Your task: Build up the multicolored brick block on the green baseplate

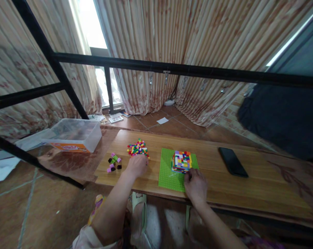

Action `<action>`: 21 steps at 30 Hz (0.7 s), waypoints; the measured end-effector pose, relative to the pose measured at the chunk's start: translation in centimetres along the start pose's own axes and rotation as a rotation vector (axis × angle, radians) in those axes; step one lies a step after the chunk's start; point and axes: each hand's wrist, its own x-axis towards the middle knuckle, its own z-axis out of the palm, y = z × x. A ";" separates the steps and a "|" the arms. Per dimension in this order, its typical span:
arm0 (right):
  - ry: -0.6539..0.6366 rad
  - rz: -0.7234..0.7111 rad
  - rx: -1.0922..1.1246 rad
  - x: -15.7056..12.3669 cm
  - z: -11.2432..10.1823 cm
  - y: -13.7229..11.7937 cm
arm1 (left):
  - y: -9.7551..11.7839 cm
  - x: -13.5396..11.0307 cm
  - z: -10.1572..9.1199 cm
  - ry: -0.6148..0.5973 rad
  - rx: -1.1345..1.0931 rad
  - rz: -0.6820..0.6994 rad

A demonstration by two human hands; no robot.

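A green studded baseplate (pixel 167 169) lies on the wooden table, and on it stands a boxy block of stacked multicoloured toy bricks (pixel 181 162). My right hand (pixel 196 185) is at the block's near right corner, its fingers curled together; whatever lies between the fingertips is hidden. At the near edge of a pile of small colourful bricks (pixel 138 148) is my left hand (pixel 138 165), with fingers bent inward and their tips mostly out of sight. Left of it lies a looser group of pink, green and black bricks (pixel 115 162).
A black phone (pixel 233 162) lies on the table's right part. Beyond the left end of the wooden table (pixel 216 193) stands a clear plastic box (pixel 75 133) with an orange label. A black metal rail (pixel 146 65) crosses ahead, before striped curtains (pixel 151 31).
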 end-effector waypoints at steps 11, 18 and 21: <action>-0.002 0.005 0.018 0.1 0.1 -0.1 | 4.0 2.5 0.5 0.185 -0.365 0.219; 0.013 0.001 0.026 0.0 0.0 -0.2 | 8.2 4.3 1.3 0.322 -0.514 0.302; 0.019 0.004 0.031 0.0 -0.1 -0.3 | 9.8 4.9 1.5 0.299 -0.408 0.352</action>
